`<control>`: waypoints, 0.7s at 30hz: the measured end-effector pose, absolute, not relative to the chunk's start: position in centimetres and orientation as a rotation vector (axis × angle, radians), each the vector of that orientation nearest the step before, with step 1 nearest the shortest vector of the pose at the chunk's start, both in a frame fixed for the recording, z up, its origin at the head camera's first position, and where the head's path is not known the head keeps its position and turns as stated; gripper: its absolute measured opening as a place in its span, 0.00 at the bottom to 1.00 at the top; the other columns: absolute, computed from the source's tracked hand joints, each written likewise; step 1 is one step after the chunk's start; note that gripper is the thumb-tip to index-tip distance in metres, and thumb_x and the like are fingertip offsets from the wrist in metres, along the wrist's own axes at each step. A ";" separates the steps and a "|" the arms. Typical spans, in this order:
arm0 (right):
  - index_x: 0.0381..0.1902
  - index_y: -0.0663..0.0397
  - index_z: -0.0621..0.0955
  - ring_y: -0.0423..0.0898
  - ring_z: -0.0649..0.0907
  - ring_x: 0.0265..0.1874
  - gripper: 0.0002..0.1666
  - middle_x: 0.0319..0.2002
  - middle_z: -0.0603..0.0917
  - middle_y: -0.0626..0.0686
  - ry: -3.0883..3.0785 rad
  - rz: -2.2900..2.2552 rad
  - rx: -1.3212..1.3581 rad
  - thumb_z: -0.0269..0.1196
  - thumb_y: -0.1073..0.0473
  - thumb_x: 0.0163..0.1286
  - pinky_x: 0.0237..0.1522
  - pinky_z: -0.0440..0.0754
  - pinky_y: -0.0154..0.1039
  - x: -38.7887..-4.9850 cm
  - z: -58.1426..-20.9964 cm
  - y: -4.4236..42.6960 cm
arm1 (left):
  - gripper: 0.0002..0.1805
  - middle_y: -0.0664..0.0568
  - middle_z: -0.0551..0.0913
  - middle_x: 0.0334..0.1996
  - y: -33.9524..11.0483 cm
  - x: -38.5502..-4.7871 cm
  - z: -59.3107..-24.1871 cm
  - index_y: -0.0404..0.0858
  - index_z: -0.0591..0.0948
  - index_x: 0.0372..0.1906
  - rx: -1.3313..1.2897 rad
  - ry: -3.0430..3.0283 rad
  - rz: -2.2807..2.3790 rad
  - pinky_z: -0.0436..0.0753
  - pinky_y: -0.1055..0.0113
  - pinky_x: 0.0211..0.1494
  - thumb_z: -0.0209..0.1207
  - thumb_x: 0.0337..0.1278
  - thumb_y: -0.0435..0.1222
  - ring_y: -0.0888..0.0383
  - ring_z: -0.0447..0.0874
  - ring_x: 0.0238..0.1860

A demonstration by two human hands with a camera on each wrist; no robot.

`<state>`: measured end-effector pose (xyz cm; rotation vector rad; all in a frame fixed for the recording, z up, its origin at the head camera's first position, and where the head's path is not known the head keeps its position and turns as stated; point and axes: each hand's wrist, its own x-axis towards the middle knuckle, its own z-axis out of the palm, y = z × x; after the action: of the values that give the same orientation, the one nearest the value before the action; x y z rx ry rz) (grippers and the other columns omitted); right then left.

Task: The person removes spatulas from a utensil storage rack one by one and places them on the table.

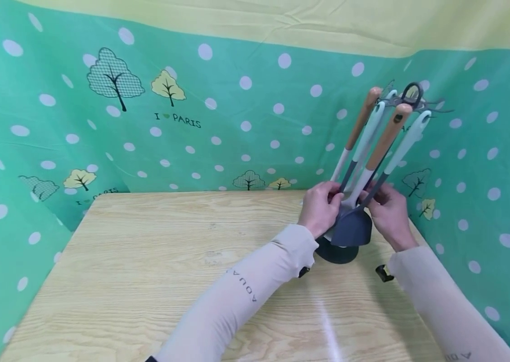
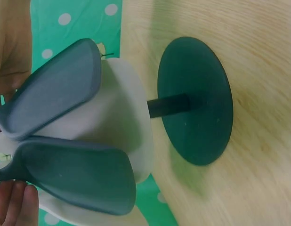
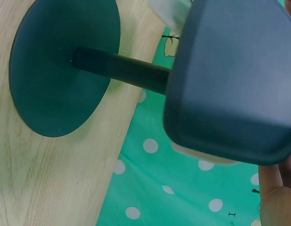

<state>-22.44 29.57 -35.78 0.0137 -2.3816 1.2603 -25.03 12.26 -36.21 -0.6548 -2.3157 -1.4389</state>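
Note:
A dark utensil stand with a round base stands upright at the right of the table in the head view, hung with several kitchen utensils. Some have mint handles and dark heads, others brown handles and pale necks. My left hand pinches the neck of a mint-handled spatula; its dark blade shows in the left wrist view. On the other side, my right hand holds the neck of another mint-handled spatula, whose broad dark blade faces me. Its fingers are partly hidden behind the utensils. A pale utensil head hangs behind the dark blades.
The stand's hooks and top ring rise above the handles. A green dotted curtain encloses the wooden table at the back and sides, close behind the stand. Black wrist-camera parts sit beneath the cuffs.

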 end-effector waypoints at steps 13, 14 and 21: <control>0.51 0.56 0.81 0.31 0.82 0.38 0.20 0.42 0.84 0.48 -2.374 1.283 0.103 0.61 0.50 0.69 0.38 0.79 0.24 -22.0 -35.8 29.0 | 0.09 0.53 0.84 0.38 11.5 -24.8 -36.1 0.38 0.84 0.45 -0.680 -2.312 -1.438 0.74 0.84 0.40 0.60 0.62 0.34 0.66 0.80 0.37; 0.52 0.56 0.81 0.31 0.81 0.39 0.19 0.42 0.83 0.49 -2.378 1.274 0.101 0.61 0.51 0.69 0.37 0.79 0.23 -21.9 -35.9 29.0 | 0.09 0.53 0.84 0.38 11.5 -24.8 -36.1 0.38 0.84 0.45 -0.679 -2.313 -1.439 0.74 0.84 0.40 0.60 0.62 0.35 0.66 0.80 0.37; 0.50 0.54 0.81 0.34 0.80 0.36 0.18 0.43 0.82 0.53 -2.404 1.205 0.089 0.60 0.49 0.69 0.30 0.75 0.26 -21.6 -35.9 28.4 | 0.10 0.53 0.84 0.39 11.2 -24.7 -36.3 0.38 0.83 0.46 -0.670 -2.307 -1.461 0.74 0.85 0.40 0.60 0.62 0.35 0.66 0.80 0.37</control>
<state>-21.64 28.43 -35.95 0.0886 -2.4042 1.2047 -24.69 11.20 -36.32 -0.6696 -2.3074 -1.4607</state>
